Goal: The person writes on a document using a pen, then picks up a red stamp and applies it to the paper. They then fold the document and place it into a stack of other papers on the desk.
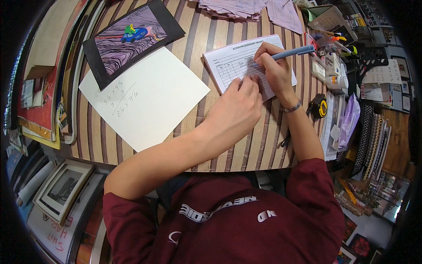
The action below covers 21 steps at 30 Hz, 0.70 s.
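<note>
Slim blue-grey plastic pen [299, 51] is over the white printed-form paper pad [231, 68], pinched in closed fingers of the right hand [276, 68]. Looks like the form-filling step to me, so the next move calls for a steady pad and small strokes. Left hand [244, 103] rests on the pad's near edge, fingers loosely bent; can't tell if they're gripping anything underneath. Pen's long axis runs roughly parallel to the pad's far edge, tip pointing left, back end poking past its right side.
</note>
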### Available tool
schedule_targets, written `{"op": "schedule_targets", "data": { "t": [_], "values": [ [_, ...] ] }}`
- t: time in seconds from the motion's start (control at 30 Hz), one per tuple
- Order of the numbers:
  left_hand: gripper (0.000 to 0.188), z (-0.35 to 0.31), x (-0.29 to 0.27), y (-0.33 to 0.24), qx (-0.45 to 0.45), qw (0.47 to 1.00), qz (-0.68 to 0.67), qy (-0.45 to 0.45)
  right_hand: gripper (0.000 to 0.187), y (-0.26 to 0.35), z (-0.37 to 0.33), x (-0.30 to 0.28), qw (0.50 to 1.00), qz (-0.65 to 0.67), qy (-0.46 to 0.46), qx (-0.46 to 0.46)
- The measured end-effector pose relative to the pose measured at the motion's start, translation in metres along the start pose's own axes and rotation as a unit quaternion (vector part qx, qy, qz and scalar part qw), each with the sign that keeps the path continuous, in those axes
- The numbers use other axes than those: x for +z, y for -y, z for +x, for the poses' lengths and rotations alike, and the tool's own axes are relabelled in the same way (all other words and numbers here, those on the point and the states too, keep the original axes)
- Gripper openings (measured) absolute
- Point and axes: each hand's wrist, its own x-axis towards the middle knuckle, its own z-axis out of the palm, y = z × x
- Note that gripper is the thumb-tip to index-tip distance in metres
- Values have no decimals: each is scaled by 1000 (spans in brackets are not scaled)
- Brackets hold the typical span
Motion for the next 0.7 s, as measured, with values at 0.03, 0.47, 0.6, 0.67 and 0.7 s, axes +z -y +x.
{"op": "schedule_targets", "data": {
  "t": [0.03,0.47,0.6,0.67,0.7],
  "values": [
    [28,0,0,0,-1,1000,-2,1,13,-1,-1,0,1000,1,-3,-2],
    [42,2,-2,1,2,1000,-6,1,10,3,10,-12,968,227,-79,74],
    [44,4,-3,2,-2,1000,-22,13,6,14,7,-6,988,131,-68,50],
    [43,5,-2,2,-6,999,-30,10,7,5,4,-8,988,141,-40,43],
    [41,6,-2,2,-6,999,-37,4,7,0,2,-11,988,144,-24,41]
  ]
}}
